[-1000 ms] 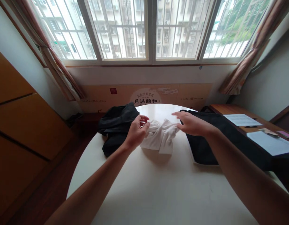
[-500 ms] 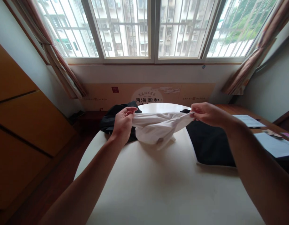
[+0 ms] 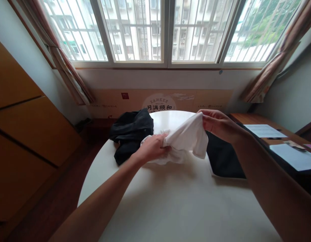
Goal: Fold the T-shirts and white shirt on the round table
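Note:
A crumpled white shirt (image 3: 185, 136) is stretched between my hands over the round white table (image 3: 170, 201). My right hand (image 3: 216, 122) pinches one end and lifts it, and a short, sleeve-like part hangs below those fingers. Lower and further left, my left hand (image 3: 155, 146) is closed on the bunched cloth, its fingertips partly hidden by the folds. Part of the shirt droops near the tabletop; whether it rests there I cannot tell. Just left of it lies a heap of black clothing (image 3: 131, 129). A flat black folded cloth (image 3: 225, 158) lies to the right, partly behind my right forearm.
On the right, a wooden desk (image 3: 242, 118) bears sheets of paper (image 3: 265, 130) and a pen. A wooden cabinet (image 3: 24, 151) stands at the left. Behind the table are a printed cardboard panel (image 3: 107, 101) and a barred window with curtains (image 3: 64, 70).
My left hand has moved right and down, from the shirt's left end to its bunched middle. My right hand has stayed about level, and the shirt now rises toward it.

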The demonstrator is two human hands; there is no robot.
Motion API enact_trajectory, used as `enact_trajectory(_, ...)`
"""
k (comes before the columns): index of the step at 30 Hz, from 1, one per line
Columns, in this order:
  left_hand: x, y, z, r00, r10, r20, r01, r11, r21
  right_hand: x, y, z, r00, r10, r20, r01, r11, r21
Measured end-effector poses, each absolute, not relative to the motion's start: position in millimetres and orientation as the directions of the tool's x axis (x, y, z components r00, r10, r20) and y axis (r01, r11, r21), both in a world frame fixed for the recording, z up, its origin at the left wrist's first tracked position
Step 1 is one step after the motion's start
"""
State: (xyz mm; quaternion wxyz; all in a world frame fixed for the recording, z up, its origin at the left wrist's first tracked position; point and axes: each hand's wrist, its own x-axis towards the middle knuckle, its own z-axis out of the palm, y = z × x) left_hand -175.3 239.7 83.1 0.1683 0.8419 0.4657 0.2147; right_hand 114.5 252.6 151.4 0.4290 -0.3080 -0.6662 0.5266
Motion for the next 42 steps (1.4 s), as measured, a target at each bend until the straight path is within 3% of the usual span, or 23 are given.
enact_trajectory(2,-178,244,88,0.403,0.891,0.210,0.608,-0.432,0.666,120,251,156,-0.407,0.874,0.265,-0.058,0.265,-0.962)
enact_trajectory(5,-191,254,109,0.079,0.919,0.386,0.292,-0.392,0.872,131,254,158,-0.331,0.907,0.262,0.080,0.303,-0.950)
enact_trajectory(8,-217,265,138,-0.351,0.802,0.482,0.047,-0.499,0.865,139,258,160,-0.317,0.925,0.212,0.191,0.281,-0.940)
enact_trajectory(11,-248,276,147,-0.580,0.632,0.514,0.118,-0.559,0.821,141,259,160,-0.381,0.913,0.148,0.231,0.249,-0.941)
enact_trajectory(14,-270,284,130,-0.476,0.664,0.577,0.512,-0.325,0.795,144,260,156,-0.445,0.895,0.041,0.353,0.218,-0.910)
enact_trajectory(16,-273,283,114,-0.356,0.792,0.496,0.779,-0.041,0.625,152,264,151,-0.452,0.891,-0.054,0.482,0.192,-0.855)
enact_trajectory(19,-271,277,103,-0.363,0.856,0.369,0.910,0.241,0.336,174,275,141,-0.342,0.922,-0.183,0.750,0.151,-0.644)
enact_trajectory(21,-270,273,106,-0.349,0.821,0.452,0.933,0.258,0.252,193,284,134,-0.173,0.954,-0.244,0.908,0.058,-0.415)
enact_trajectory(23,-271,273,109,-0.223,0.837,0.499,0.972,0.149,0.183,211,291,126,0.017,0.947,-0.322,0.969,-0.095,-0.229)
enact_trajectory(25,-274,274,109,-0.073,0.924,0.376,0.993,0.032,0.115,224,294,116,0.144,0.902,-0.406,0.964,-0.221,-0.149)
enact_trajectory(27,-275,276,104,-0.003,0.981,0.196,0.998,-0.010,0.066,230,293,106,0.176,0.874,-0.452,0.949,-0.272,-0.157)
enact_trajectory(29,-272,275,98,-0.007,0.993,0.118,1.000,0.004,0.030,232,292,98,0.158,0.873,-0.462,0.941,-0.275,-0.197)
enact_trajectory(33,-250,268,96,-0.026,0.946,0.324,0.999,0.011,0.049,232,292,90,0.091,0.880,-0.465,0.923,-0.251,-0.293)
enact_trajectory(37,-216,256,103,0.029,0.836,0.549,0.972,-0.151,0.178,232,293,102,0.010,0.903,-0.429,0.909,-0.187,-0.373)
enact_trajectory(39,-200,249,103,0.136,0.835,0.534,0.929,-0.295,0.225,226,288,117,-0.079,0.931,-0.357,0.872,-0.109,-0.477)
enact_trajectory(42,-180,238,96,0.360,0.837,0.411,0.776,-0.514,0.367,207,270,146,-0.238,0.962,-0.132,0.694,0.073,-0.716)
